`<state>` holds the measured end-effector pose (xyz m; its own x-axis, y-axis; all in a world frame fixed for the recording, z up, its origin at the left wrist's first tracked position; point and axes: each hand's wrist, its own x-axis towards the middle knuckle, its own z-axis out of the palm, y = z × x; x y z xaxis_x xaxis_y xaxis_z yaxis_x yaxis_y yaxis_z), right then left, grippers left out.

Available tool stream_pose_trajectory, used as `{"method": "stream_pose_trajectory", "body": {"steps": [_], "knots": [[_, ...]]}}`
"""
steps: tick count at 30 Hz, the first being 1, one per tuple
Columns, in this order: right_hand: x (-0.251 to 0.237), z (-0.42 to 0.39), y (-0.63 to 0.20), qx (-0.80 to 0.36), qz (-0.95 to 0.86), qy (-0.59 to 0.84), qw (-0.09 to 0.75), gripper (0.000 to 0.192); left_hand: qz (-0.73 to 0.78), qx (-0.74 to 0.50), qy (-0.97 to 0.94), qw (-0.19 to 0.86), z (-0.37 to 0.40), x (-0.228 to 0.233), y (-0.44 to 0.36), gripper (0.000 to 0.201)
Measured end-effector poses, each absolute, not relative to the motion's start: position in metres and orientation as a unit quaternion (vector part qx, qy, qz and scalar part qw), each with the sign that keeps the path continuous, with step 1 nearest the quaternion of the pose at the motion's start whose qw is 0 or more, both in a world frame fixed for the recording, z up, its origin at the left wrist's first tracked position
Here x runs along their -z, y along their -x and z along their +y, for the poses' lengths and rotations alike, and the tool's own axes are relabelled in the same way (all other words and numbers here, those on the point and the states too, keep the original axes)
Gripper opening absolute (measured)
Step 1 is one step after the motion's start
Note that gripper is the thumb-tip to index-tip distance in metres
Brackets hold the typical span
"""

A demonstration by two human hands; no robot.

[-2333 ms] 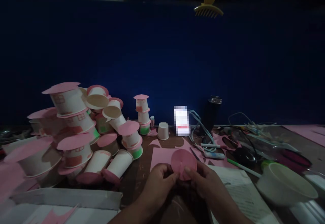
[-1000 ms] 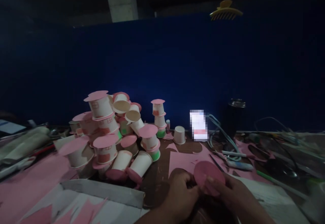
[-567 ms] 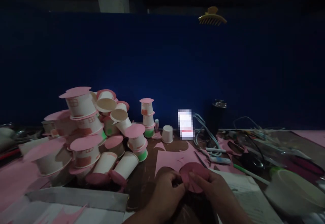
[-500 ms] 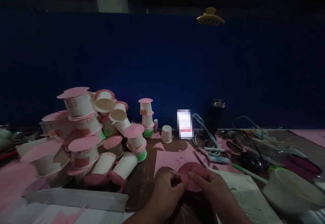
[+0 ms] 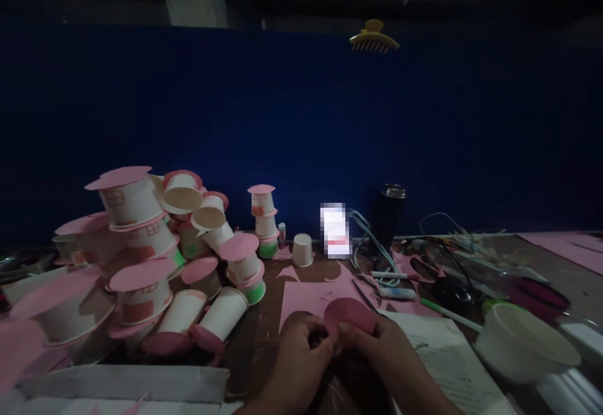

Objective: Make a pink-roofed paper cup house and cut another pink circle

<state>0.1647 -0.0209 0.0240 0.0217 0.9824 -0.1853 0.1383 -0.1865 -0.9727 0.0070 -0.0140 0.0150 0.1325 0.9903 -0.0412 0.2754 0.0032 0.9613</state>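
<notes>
Low over the table (image 5: pixel 264 339), a pink paper disc (image 5: pixel 349 316) is pinched between the left hand (image 5: pixel 301 355) and the right hand (image 5: pixel 381 355), raised just above the fingertips. Print on the paper sheet (image 5: pixel 447 365) beside the right hand cannot be read.

Matt pink paper disc (image 5: pixel 349 315); matt white paper cups (image 5: pixel 141 245); scuffed brown wooden bench (image 5: pixel 257 333); glossy dark metal flask (image 5: pixel 389 214).
</notes>
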Motion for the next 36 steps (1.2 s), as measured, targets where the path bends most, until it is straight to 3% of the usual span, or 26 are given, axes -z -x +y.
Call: {"method": "stream_pose_trajectory", "body": {"steps": [5, 9, 26, 36], "knots": [[-0.0200, -0.0199, -0.1664, -0.482, -0.491, 0.594, 0.418, 0.033, 0.516, -0.374, -0.587, 0.499, -0.0140, -0.0110, -0.0064, 0.039], [-0.0195, -0.0210, -0.1645, -0.508, -0.478, 0.571, 0.432, 0.025, 0.506, -0.375, -0.590, 0.505, -0.0136, -0.0135, -0.0065, 0.036], [-0.0183, -0.0216, -0.1599, -0.506, -0.495, 0.565, 0.424, 0.026, 0.540, -0.395, -0.574, 0.472, -0.0145, -0.0134, -0.0069, 0.028], [-0.0229, -0.0231, -0.1600, -0.501, -0.492, 0.574, 0.421, 0.026, 0.523, -0.400, -0.567, 0.496, -0.0120, -0.0116, -0.0064, 0.041]]}}
